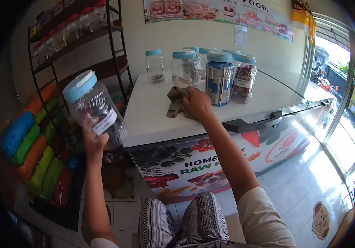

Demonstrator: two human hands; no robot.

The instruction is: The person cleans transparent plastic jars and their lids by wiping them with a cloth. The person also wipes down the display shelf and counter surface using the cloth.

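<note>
My left hand point(94, 144) grips a clear plastic jar point(97, 107) with a light blue lid and a white label, held tilted in the air left of the white chest freezer point(144, 120). Dark contents show dimly inside it. On the freezer top, my right hand point(198, 103) is closed on a brownish-grey cloth point(178, 101). Just beyond that hand stands a jar with blue-and-white packets point(218, 78). Beside it is a jar of dark reddish pieces point(244, 78). Behind the cloth sits another clear jar point(184, 68), and a nearly empty one point(154, 66) stands farther left.
A dark shelf rack point(86, 41) holds red-lidded jars on the left. Colourful bags point(37, 153) are stacked below it. The freezer's black handle point(254, 122) juts from its front edge. A glass door point(338, 103) is at right, with a cat-face mat point(321, 220) on the tiled floor.
</note>
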